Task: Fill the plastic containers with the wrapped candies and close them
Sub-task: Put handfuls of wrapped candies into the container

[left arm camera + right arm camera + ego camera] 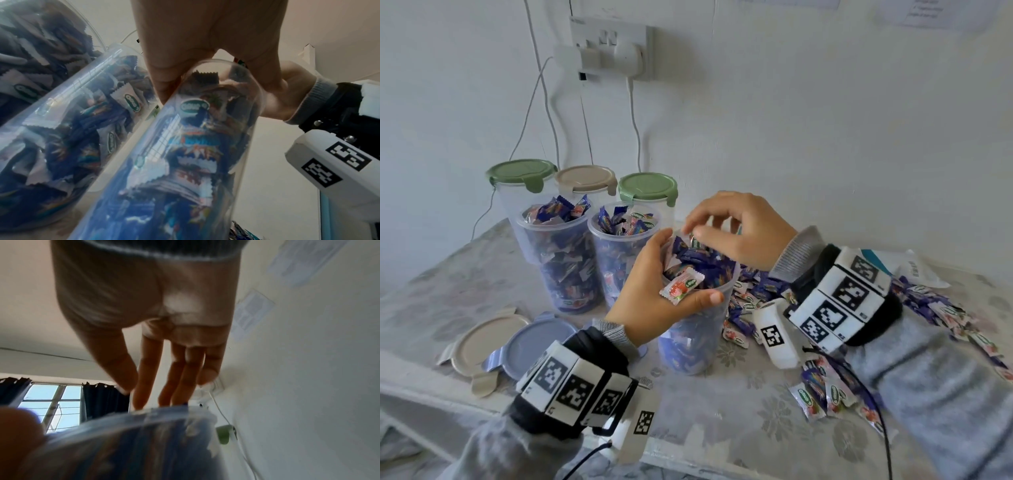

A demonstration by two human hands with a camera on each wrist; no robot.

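Note:
A clear plastic container (698,339) full of blue and white wrapped candies stands at the table's middle; my left hand (650,294) grips it round the rim. One red and white candy (682,286) lies on that hand's thumb at the rim. My right hand (732,229) hovers over the mouth, fingers pointing down onto the top candies. In the right wrist view the fingers (144,378) are nearly straight and nothing shows between them above the container (133,443). The left wrist view shows my left hand (205,40) wrapped on the container (185,162).
Two filled open containers (561,260) (619,246) stand to the left, three lidded ones (520,171) behind them. A beige lid (486,339) and a lilac lid (534,339) lie front left. Loose candies (756,294) spread over the right side near a white bag (914,267).

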